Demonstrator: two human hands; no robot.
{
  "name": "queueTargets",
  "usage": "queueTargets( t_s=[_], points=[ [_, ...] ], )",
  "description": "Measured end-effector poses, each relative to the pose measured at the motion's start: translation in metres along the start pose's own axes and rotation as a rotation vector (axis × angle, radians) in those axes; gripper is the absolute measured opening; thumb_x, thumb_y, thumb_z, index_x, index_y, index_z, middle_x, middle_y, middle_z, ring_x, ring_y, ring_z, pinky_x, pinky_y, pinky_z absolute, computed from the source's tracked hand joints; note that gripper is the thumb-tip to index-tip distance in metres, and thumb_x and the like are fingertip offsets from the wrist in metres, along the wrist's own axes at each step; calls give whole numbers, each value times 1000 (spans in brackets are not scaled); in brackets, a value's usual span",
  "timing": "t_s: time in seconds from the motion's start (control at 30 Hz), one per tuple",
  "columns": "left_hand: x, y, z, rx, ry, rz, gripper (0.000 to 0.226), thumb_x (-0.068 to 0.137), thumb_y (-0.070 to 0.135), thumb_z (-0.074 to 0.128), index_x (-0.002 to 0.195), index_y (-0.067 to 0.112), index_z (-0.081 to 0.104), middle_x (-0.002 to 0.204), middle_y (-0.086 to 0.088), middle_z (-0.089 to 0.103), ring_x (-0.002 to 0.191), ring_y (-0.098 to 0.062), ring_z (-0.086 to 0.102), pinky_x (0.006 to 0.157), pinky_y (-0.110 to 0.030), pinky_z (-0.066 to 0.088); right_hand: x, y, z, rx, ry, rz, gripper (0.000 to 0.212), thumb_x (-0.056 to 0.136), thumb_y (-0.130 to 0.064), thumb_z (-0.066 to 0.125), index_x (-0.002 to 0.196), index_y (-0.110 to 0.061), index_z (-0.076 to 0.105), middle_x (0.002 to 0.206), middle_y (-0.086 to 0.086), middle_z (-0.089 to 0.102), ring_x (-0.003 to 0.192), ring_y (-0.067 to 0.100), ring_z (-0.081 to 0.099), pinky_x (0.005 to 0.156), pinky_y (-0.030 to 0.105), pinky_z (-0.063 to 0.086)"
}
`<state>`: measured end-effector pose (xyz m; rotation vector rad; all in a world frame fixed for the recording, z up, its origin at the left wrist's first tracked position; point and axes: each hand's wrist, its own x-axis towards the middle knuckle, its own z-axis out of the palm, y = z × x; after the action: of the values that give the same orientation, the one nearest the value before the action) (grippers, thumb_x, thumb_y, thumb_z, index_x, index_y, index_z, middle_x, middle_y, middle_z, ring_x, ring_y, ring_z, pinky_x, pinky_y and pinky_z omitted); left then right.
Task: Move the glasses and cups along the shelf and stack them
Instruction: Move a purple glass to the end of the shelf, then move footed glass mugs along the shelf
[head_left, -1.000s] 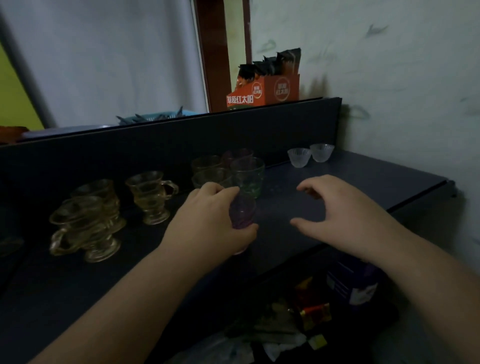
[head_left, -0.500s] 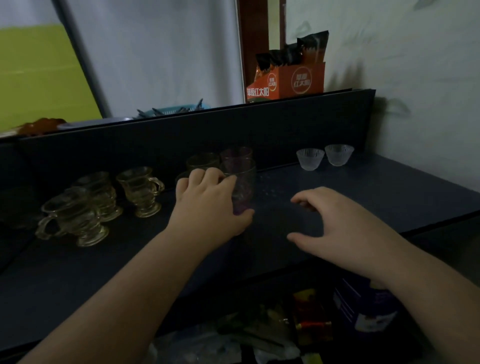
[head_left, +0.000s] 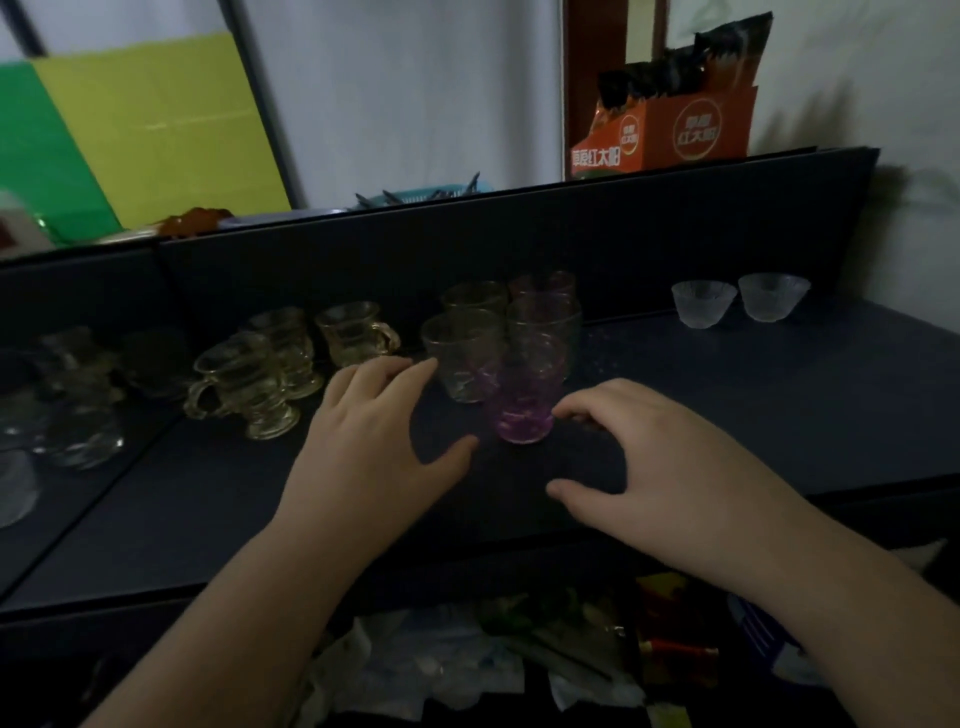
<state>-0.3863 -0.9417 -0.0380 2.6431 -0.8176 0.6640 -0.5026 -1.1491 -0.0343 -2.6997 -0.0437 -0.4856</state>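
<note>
A purple glass (head_left: 522, 397) stands upright on the dark shelf (head_left: 753, 395), in front of a cluster of clear, green and pink tumblers (head_left: 467, 353). My left hand (head_left: 374, 436) hovers open just left of the purple glass, fingers spread, holding nothing. My right hand (head_left: 660, 457) is open to the right of it, fingertips close to the glass base; whether they touch it is unclear. Several yellowish handled cups (head_left: 249, 384) stand further left. Two small clear bowls (head_left: 737, 304) sit at the back right.
The shelf's dark back panel (head_left: 519, 234) rises behind the glasses, with an orange box (head_left: 670, 130) and a blue basket (head_left: 426, 189) on top. More clear glassware (head_left: 78, 441) stands at the far left. Clutter lies below the shelf's front edge.
My left hand has let go of the purple glass, which now stands on the shelf in front of the tumblers. The hand has drawn back to the left and opened. The view has shifted.
</note>
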Motion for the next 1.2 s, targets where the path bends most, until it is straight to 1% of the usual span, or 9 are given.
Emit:
queueTargets(
  t_s=[0.07,0.17,0.27,0.43,0.5,0.57,0.8,0.97,1.2],
  points=[
    [-19,-21,-11,-9,25,-35,79,77,65,57,146,33,35,144,11,37,134,-11,25,106,-27,23,6,-21,8,17,-3,-39,54,81,-60,65,130,-45,48,121,-28,47,112,-5,49,93,22,46],
    [-45,-57,-31,-15,35,-83,76,79,62,57,146,33,35,144,13,37,135,-11,24,105,-25,23,18,-53,26,49,-25,-75,52,80,-61,66,128,-47,49,118,-28,49,109,-7,49,91,22,48],
    [-71,-100,-56,5,28,-113,74,80,60,57,146,31,37,144,12,38,135,-12,27,106,-27,27,32,-90,50,64,-33,-97,53,80,-60,66,129,-46,49,118,-29,48,109,-9,48,92,20,46],
    [-116,-184,-99,62,28,-225,78,81,64,54,149,36,28,146,12,35,135,-14,29,104,-32,35,53,-169,95,76,-51,-159,50,83,-56,66,130,-45,50,119,-30,47,109,-9,46,88,15,42],
    [-136,-215,-114,82,44,-257,79,80,64,53,149,34,29,144,11,37,132,-17,32,101,-34,38,60,-202,113,86,-62,-186,50,83,-56,66,130,-45,49,118,-31,45,109,-11,44,85,11,39],
    [-156,-245,-128,114,58,-276,78,80,63,53,148,31,32,142,10,40,130,-17,34,100,-33,38,66,-235,132,100,-65,-209,50,84,-56,65,130,-45,49,118,-32,44,109,-12,42,83,9,38],
    [-216,-346,-168,166,70,-378,77,81,59,58,148,30,34,142,8,42,131,-20,36,102,-34,37,91,-340,189,145,-59,-285,48,84,-53,67,129,-42,52,118,-30,47,109,-10,46,88,13,41],
    [-231,-394,-183,149,74,-400,76,81,60,57,147,30,35,141,10,42,131,-16,33,102,-31,35,112,-391,214,161,-37,-308,49,84,-54,66,129,-39,53,119,-28,48,108,-9,47,88,14,42],
    [-208,-438,-170,85,89,-347,74,82,58,57,148,31,34,141,13,41,130,-12,34,101,-25,31,154,-418,236,125,28,-319,47,83,-50,68,126,-38,56,114,-27,50,103,-9,47,80,8,38]
  ],
)
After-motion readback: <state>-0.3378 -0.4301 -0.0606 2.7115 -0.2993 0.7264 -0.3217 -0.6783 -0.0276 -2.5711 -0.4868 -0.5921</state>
